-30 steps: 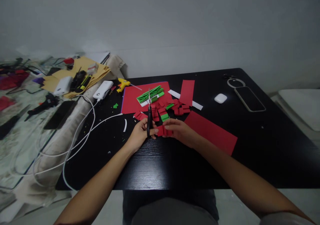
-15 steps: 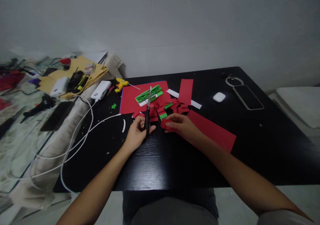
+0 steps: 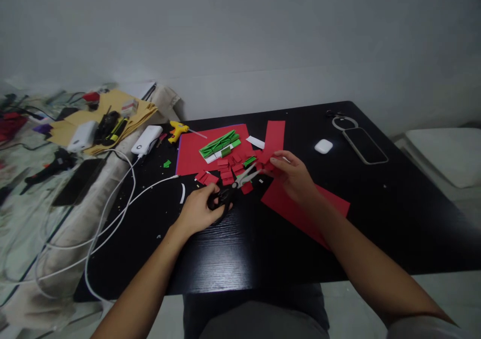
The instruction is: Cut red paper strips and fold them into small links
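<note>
A pair of black-handled metal scissors (image 3: 235,184) is gripped in the person's left hand (image 3: 199,208), blades parted and reaching over a loose pile of small folded red paper pieces (image 3: 227,177). The right hand (image 3: 295,176) has its fingertips at the lower end of an upright red paper strip (image 3: 274,136); whether they grip it cannot be told. Its forearm covers part of a large red paper rectangle (image 3: 285,211). Behind the pile, a pleated green paper bundle (image 3: 220,143) lies on a flat red sheet (image 3: 190,153), near a yellow glue gun (image 3: 176,131).
</note>
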A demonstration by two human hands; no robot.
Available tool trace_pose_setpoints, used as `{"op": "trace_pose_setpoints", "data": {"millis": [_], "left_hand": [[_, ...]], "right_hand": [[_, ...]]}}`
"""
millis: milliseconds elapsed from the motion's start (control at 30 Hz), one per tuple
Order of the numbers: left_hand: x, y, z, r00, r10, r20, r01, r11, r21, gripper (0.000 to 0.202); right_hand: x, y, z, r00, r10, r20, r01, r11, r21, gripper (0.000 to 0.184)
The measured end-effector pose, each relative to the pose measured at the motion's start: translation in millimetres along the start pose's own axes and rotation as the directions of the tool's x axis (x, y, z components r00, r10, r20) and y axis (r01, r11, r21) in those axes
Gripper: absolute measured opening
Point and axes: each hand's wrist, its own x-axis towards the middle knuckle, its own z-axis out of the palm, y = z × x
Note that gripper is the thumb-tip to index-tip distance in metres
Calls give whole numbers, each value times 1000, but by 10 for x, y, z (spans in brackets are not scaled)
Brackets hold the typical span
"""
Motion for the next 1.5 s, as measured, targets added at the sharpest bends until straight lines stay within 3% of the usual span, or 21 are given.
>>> {"op": "trace_pose_setpoints", "data": {"millis": [633, 800, 1200, 1500], "left_hand": [[-30, 85, -40, 994, 47, 94, -35, 991, -129, 29], [-20, 76, 9, 996, 62, 71, -53, 991, -126, 26], [-18, 78, 52, 996, 50, 70, -41, 991, -130, 24], [-15, 38, 57, 985, 54, 164, -8, 963, -270, 25]], "right_hand": [[-19, 81, 34, 1000, 17, 23, -19, 998, 65, 22], [-48, 115, 64, 996, 80, 46, -84, 992, 92, 26], [-112, 272, 114, 992, 60, 107, -67, 996, 63, 27], [-123, 310, 117, 991, 30, 131, -35, 999, 39, 25]]}}
